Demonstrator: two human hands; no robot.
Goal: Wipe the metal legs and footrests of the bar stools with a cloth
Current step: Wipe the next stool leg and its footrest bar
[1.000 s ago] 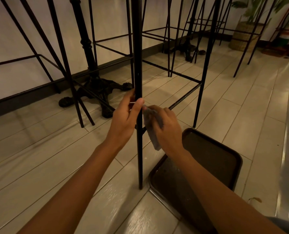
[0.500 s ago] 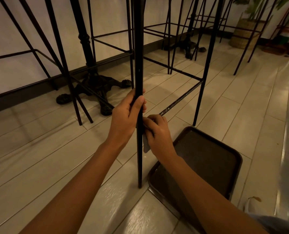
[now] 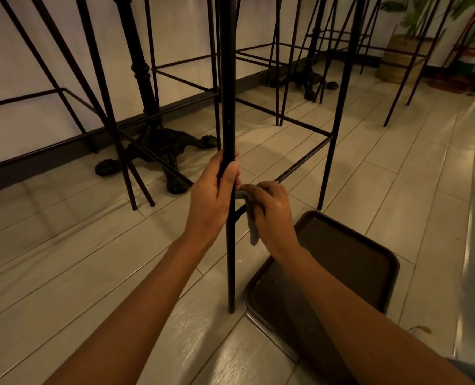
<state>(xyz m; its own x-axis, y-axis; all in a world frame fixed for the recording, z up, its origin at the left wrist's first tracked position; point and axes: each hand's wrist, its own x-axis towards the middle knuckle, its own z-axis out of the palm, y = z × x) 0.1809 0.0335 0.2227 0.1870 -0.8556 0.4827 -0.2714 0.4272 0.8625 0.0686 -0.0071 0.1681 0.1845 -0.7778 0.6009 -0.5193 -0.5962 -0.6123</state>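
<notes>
Pale floor tiles [image 3: 64, 273] lay under a row of black bar stools. Nearest stood one stool leg [image 3: 228, 79], upright, its foot on the tiles; the left hand [image 3: 211, 201] curled round it just above the footrest [image 3: 303, 162] joint. At that joint the right hand [image 3: 275, 212] clutched a grey cloth [image 3: 251, 220] against the bar. Just right of the leg lay a dark tray [image 3: 369, 254]; beyond stood an ornate table base [image 3: 158, 145].

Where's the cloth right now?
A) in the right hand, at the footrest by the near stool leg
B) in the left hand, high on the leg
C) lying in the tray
A: the right hand grips the cloth at the footrest beside the stool leg; the left hand holds only the leg.
</notes>
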